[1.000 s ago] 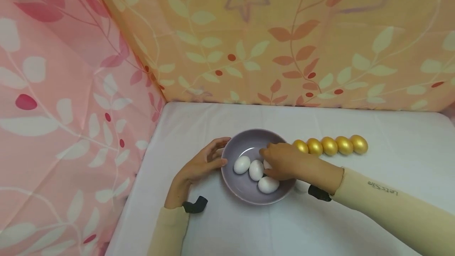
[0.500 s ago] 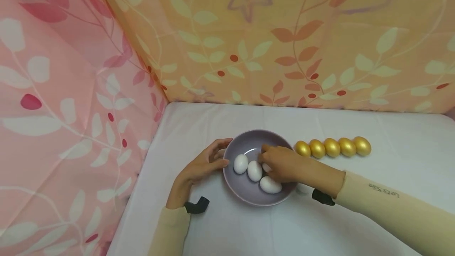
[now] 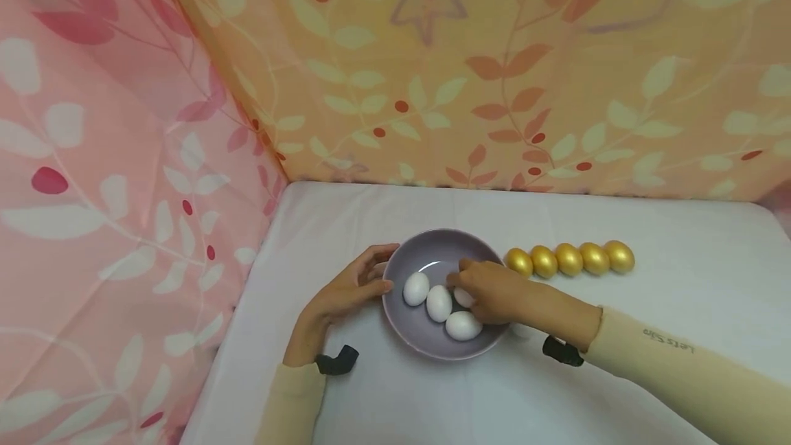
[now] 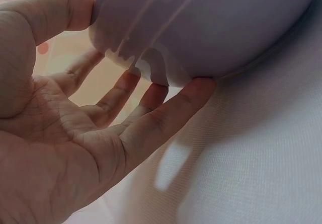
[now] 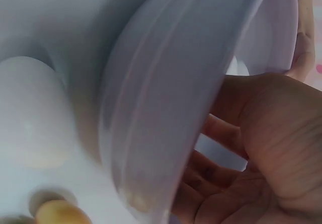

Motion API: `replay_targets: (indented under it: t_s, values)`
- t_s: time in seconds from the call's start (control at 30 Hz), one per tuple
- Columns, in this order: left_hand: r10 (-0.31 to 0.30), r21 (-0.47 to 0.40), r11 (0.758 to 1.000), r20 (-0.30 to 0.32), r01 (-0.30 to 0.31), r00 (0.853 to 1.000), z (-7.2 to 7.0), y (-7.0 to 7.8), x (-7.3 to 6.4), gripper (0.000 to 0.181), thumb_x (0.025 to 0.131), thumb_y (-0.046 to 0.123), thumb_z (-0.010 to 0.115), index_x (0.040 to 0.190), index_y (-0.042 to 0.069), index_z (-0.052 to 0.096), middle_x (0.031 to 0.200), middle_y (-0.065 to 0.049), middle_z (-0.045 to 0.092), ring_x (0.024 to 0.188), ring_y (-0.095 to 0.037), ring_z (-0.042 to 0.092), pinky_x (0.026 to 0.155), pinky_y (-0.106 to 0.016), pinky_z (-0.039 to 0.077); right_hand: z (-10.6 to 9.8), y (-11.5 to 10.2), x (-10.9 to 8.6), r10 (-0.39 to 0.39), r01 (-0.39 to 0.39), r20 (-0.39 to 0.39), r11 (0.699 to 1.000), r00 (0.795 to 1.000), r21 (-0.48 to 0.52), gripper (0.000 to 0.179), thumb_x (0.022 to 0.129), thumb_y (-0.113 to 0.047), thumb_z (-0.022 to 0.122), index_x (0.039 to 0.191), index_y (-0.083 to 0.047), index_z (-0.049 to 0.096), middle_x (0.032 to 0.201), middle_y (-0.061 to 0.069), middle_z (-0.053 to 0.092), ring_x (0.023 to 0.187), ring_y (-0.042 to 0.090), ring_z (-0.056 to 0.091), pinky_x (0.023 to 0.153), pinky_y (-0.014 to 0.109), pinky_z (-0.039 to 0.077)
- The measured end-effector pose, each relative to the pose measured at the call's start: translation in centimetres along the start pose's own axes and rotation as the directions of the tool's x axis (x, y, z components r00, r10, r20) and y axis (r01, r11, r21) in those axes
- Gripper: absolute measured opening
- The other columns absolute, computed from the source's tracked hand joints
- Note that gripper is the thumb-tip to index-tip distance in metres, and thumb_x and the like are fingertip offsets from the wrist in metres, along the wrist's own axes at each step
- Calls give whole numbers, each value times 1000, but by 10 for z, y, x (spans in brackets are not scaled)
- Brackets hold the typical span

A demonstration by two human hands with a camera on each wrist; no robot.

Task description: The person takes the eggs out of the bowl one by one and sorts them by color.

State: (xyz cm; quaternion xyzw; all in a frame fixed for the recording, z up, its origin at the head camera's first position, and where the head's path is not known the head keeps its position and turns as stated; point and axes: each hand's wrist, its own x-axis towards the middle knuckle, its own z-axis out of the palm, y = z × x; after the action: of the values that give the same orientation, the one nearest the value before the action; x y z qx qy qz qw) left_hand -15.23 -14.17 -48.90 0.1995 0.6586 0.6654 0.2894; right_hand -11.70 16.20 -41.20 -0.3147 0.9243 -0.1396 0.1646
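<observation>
My left hand (image 3: 352, 287) steadies a mauve bowl (image 3: 404, 332) from its left, thumb at the rim. In the left wrist view the outstretched fingertips touch the bowl's outer wall. Over the bowl's right rim reaches my right hand (image 3: 494, 292), its fingers bent around a white egg (image 3: 463, 297) that they partly cover. Other white eggs lie inside: one at the left (image 3: 417, 288), one in the middle (image 3: 439, 303) and one at the front (image 3: 463, 326). From the right wrist, the bowl wall hides my right fingertips.
Outside the bowl, a white egg (image 5: 32, 113) lies on the white cloth, mostly covered by my right arm in the head view. Several gold eggs (image 3: 569, 259) form a row to the bowl's right. Patterned fabric walls (image 3: 371, 177) border the table (image 3: 395, 404) behind and at left.
The egg under my right hand was mostly covered half a second ago and shows more now. White eggs have shifted slightly inside the bowl. My left hand stays against the bowl.
</observation>
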Motion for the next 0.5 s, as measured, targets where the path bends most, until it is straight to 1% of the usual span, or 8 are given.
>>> replay_targets:
  t_s: [0.1, 0.17, 0.27, 0.37, 0.43, 0.5]
  values:
    - [-5, 9, 1000, 9, 4, 1000, 2, -3, 2, 65, 101, 5, 67, 159, 23, 42, 164, -8, 43, 151, -32, 47, 107, -32, 52, 4, 4, -8, 31, -31, -48, 999, 998, 11, 43, 79, 3, 74, 119, -13, 72, 99, 4, 65, 77, 16, 58, 73, 32, 51]
    - [-9, 12, 1000, 16, 9, 1000, 5, -6, 3, 65, 102, 5, 66, 159, 24, 42, 164, -7, 43, 150, -31, 48, 107, -31, 52, 7, 7, -15, 31, -28, -90, 999, 996, 36, 41, 81, 0, 76, 119, -14, 73, 102, 2, 65, 78, 13, 57, 73, 29, 51]
    - [-26, 7, 1000, 19, 26, 999, 6, -8, 0, 65, 102, 5, 66, 159, 23, 41, 165, -7, 43, 151, -30, 48, 107, -31, 52, 11, 11, -21, -10, 24, -149, 996, 989, 91, 41, 82, -1, 79, 121, -13, 74, 108, 3, 65, 82, 9, 59, 73, 26, 53]
    - [-29, 11, 1000, 10, 29, 1000, 4, -5, -4, 66, 102, 5, 67, 160, 23, 41, 165, -8, 42, 151, -30, 47, 107, -31, 52, 12, 14, -22, -64, 92, -218, 988, 974, 122, 41, 84, -3, 80, 124, -12, 74, 112, 2, 64, 88, 8, 61, 78, 26, 55]
    - [-21, 16, 1000, 3, 21, 1000, 1, -3, -5, 66, 102, 6, 67, 160, 22, 40, 165, -9, 41, 151, -31, 46, 107, -31, 52, 9, 15, -23, -77, 120, -270, 982, 960, 144, 41, 85, -5, 80, 124, -14, 73, 114, 0, 65, 91, 7, 62, 81, 27, 56]
    - [-13, 33, 999, -7, 13, 1000, -1, 0, -7, 66, 102, 7, 67, 160, 23, 40, 165, -8, 42, 151, -31, 46, 107, -30, 51, 7, 16, -25, -62, 127, -303, 971, 951, 201, 41, 86, -7, 80, 125, -17, 71, 116, -4, 65, 95, 6, 63, 84, 29, 57]
